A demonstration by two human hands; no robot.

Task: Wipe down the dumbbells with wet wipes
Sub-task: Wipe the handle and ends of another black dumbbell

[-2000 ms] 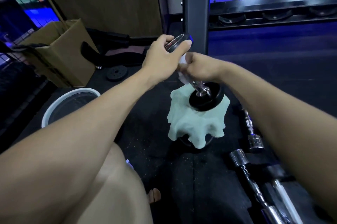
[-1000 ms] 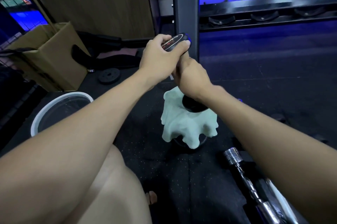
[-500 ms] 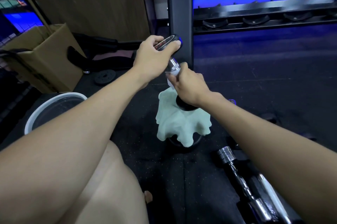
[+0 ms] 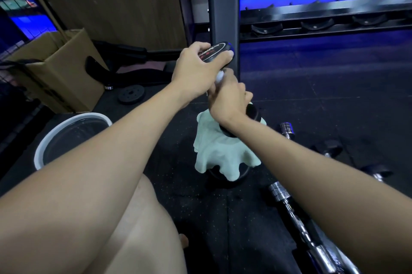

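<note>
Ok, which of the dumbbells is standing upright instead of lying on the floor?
The dumbbell in both hands, stood on the pale green cloth. The chrome bars at right lie flat on the mat.

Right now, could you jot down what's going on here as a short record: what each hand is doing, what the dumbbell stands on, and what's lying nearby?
left hand: grips the top end of the upright dumbbell
right hand: wrapped around the handle, holding a white wipe
under the dumbbell: pale green cloth
to the left: white bucket, cardboard box
to the right: chrome bars on the floor
</note>
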